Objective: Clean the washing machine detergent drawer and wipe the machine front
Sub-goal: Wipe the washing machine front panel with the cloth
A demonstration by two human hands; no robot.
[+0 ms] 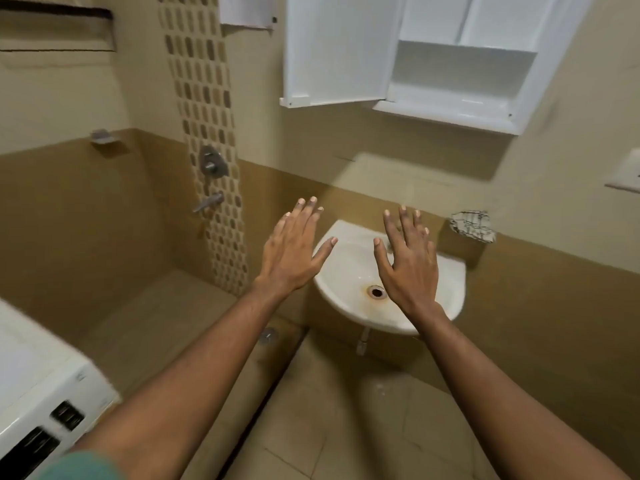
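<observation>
Both hands hold nothing. The person's left hand and right hand hover mid-frame, palms down, with fingers straight and spread wide above the white wall-hung ceramic sink. The white box-shaped washing machine lies at the lower left of the frame, well back and left of the fingertips, and the left arm is nearer to it. The dark, blurred panels on its front may include the detergent drawer, though that cannot be told. A crumpled black-and-white checked cloth sits at right, near the right hand's fingers. Beige tiled floor at the bottom of the frame leaves room to turn.
</observation>
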